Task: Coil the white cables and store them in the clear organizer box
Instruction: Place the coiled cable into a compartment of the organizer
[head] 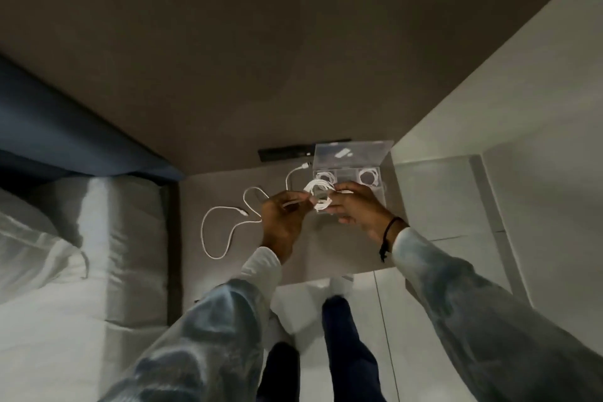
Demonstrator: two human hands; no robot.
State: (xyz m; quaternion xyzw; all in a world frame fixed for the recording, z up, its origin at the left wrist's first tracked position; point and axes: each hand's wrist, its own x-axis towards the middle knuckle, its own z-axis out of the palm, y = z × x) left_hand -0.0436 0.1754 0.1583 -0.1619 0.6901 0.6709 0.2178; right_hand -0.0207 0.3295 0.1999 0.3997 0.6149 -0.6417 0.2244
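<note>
A white cable coil (319, 194) is held between my two hands above a small grey table. My right hand (357, 206) pinches the coil's loops. My left hand (282, 219) grips the strand that feeds into the coil. The loose tail of the white cable (215, 232) loops over the table to the left, its plug end lying near the middle of the loop. A second white cable end (295, 173) curves up toward the clear organizer box (352, 157), whose lid stands open. Two coiled cables (369, 178) lie in its compartments.
The grey table (300, 258) stands between a bed with pale sheets (81, 254) on the left and a white wall and tiled floor (456, 199) on the right. A dark flat strip (284, 152) lies behind the box. My legs are below.
</note>
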